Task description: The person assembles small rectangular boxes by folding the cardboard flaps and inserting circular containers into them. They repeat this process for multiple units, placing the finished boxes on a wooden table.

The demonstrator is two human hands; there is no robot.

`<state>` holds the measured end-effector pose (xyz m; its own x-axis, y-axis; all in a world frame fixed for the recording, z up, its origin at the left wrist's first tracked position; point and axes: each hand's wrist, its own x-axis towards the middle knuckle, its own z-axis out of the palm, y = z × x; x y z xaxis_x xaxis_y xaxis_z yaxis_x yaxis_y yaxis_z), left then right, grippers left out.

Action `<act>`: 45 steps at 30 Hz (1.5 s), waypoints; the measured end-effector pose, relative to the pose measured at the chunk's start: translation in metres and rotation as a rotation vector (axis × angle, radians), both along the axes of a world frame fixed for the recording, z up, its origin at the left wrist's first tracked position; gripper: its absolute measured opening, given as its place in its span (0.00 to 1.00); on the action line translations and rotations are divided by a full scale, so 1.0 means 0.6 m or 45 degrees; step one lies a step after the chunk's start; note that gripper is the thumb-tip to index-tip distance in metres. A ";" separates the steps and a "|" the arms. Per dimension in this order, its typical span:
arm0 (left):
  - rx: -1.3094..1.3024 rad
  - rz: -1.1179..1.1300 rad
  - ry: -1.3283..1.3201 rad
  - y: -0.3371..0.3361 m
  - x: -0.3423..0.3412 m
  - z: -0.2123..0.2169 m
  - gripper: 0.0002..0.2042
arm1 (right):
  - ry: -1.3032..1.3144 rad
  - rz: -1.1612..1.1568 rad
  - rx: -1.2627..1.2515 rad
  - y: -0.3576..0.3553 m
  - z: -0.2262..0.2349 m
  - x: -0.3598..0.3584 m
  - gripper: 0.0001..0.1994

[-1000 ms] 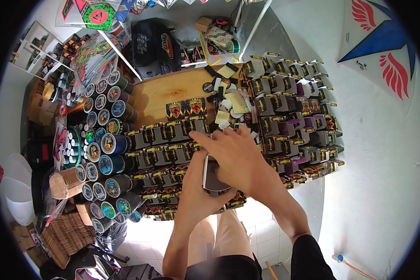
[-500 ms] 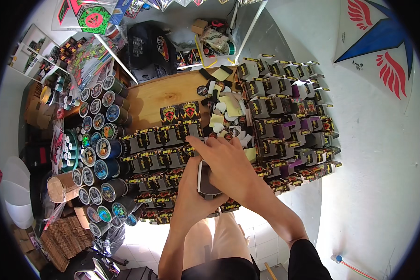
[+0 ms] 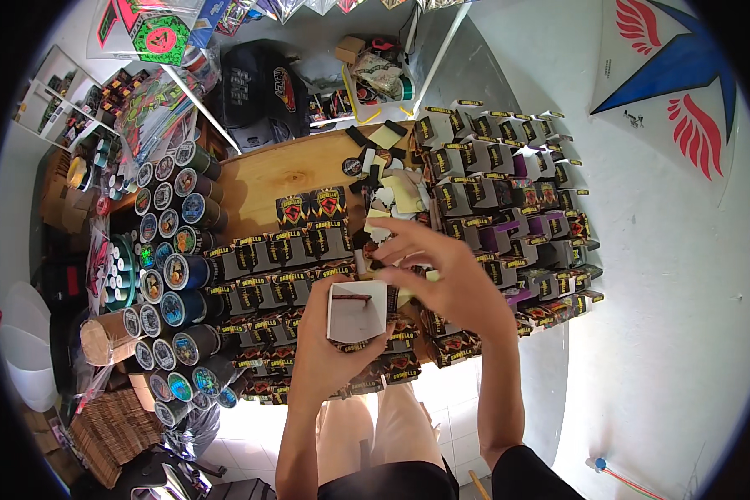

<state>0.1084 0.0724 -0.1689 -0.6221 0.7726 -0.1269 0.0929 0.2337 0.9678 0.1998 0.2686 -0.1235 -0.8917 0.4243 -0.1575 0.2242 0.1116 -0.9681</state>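
My left hand (image 3: 318,360) is wrapped round a small cardboard box (image 3: 358,321), with its thumb along the near side. The box's open top faces up, showing pale walls and a thin dark brown strip across the inside. To the right of the box and a little beyond it, my right hand (image 3: 446,271) is raised with fingers spread, holding nothing. Below that hand lies a pile of paper and foam scraps and round labels (image 3: 404,196). Rows of black-and-yellow printed boxes (image 3: 279,287) stand on the left, partly hidden by my left hand.
More open boxes (image 3: 496,196) fill the table's right side. Stacked line spools (image 3: 183,271) with round labels line the left edge. Two flat printed boxes (image 3: 310,206) sit on the wooden table (image 3: 267,179). A black backpack (image 3: 258,92) and a yellow-edged bin (image 3: 379,79) are beyond.
My right hand has lifted off the box and moved right, its fingers opening. The box's open top and pale inside now show, with the box still in my left hand.
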 end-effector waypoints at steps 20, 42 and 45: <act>0.050 -0.056 -0.114 0.047 -0.010 -0.012 0.36 | -0.673 -0.126 0.957 0.068 -0.235 -0.036 0.22; 0.038 -0.056 -0.117 0.050 -0.028 -0.023 0.36 | -0.302 -0.413 0.023 0.062 -0.180 -0.034 0.14; 0.049 -0.033 -0.075 0.042 -0.032 -0.018 0.36 | -0.070 -0.468 -0.468 0.042 -0.133 -0.027 0.15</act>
<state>0.0894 0.0976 -0.1798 -0.5941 0.7933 -0.1330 0.0407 0.1948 0.9800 0.1835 0.2940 -0.2035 -0.6806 0.6155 -0.3974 0.2363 -0.3290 -0.9143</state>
